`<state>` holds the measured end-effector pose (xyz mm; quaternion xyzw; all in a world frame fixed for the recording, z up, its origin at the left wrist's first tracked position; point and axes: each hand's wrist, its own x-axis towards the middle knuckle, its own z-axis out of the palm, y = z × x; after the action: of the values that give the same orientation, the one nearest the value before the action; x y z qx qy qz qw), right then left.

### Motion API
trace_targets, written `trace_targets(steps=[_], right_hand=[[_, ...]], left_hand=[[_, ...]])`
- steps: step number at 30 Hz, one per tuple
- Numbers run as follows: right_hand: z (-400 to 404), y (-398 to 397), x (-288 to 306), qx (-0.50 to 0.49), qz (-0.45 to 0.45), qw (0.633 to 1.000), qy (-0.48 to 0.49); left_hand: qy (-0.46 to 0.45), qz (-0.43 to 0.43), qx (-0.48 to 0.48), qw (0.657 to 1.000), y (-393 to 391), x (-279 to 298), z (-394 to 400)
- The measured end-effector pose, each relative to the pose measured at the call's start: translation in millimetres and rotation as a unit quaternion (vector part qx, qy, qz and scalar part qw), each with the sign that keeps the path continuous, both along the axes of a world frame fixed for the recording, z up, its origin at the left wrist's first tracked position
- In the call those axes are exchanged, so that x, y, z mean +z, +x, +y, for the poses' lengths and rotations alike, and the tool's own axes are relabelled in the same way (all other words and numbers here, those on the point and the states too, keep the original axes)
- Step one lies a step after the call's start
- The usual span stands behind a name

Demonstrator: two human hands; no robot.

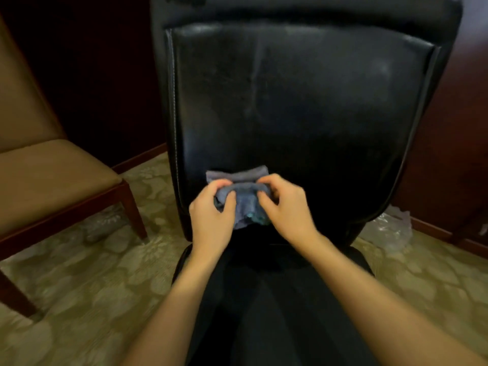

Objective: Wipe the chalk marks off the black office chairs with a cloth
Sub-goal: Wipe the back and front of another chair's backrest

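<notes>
Fingers (224, 198) of both hands curled round the grey cloth (244, 204), bunching it low against the black office chair (303, 101).

Left hand (211, 217) and right hand (287, 210) each pinched one side of the cloth, just in front of the chair's lower backrest. Faint pale smears showed higher up the backrest. A loosely bunched cloth could likely smear chalk rather than lift it. Open room lay above; the tan chair (45, 170) stood left of the office chair, well apart.
</notes>
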<state>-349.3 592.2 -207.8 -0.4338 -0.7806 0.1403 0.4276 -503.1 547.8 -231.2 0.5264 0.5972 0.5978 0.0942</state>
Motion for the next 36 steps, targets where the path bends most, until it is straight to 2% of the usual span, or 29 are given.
trace_targets(steps=[7, 10, 14, 18, 22, 25, 27, 30, 33, 36], right_hand=[[-6, -2, -103, -0.016, -0.061, 0.98, -0.188], [5, -2, -123, -0.039, -0.019, 0.975, -0.218], [21, 27, -135, -0.107, 0.006, 0.967, -0.233], [31, 117, -155, -0.218, 0.046, 0.938, -0.266], [29, 203, -164, -0.304, 0.056, 0.911, -0.272], [18, 256, -166, -0.371, 0.098, 0.883, -0.269], [10, 279, -168, -0.381, 0.118, 0.87, -0.291], [10, 284, -172, -0.334, 0.12, 0.882, -0.309], [28, 259, -165, -0.287, 0.131, 0.903, -0.291], [34, 231, -155, -0.297, 0.159, 0.9, -0.277]], left_hand=[[-0.173, -0.005, 0.066, 0.983, 13, -99, -7], [-0.211, -0.021, 0.073, 0.975, 18, -112, 13], [-0.235, -0.102, 0.088, 0.963, 63, -115, 38], [-0.286, -0.14, 0.014, 0.948, 156, -133, 61], [-0.304, -0.085, -0.052, 0.947, 250, -138, 71], [-0.321, -0.052, -0.141, 0.935, 300, -138, 64], [-0.326, -0.06, -0.158, 0.93, 322, -139, 57], [-0.327, -0.199, -0.097, 0.919, 331, -141, 55], [-0.319, -0.372, -0.04, 0.871, 315, -134, 67], [-0.345, -0.441, -0.059, 0.826, 296, -125, 77]])
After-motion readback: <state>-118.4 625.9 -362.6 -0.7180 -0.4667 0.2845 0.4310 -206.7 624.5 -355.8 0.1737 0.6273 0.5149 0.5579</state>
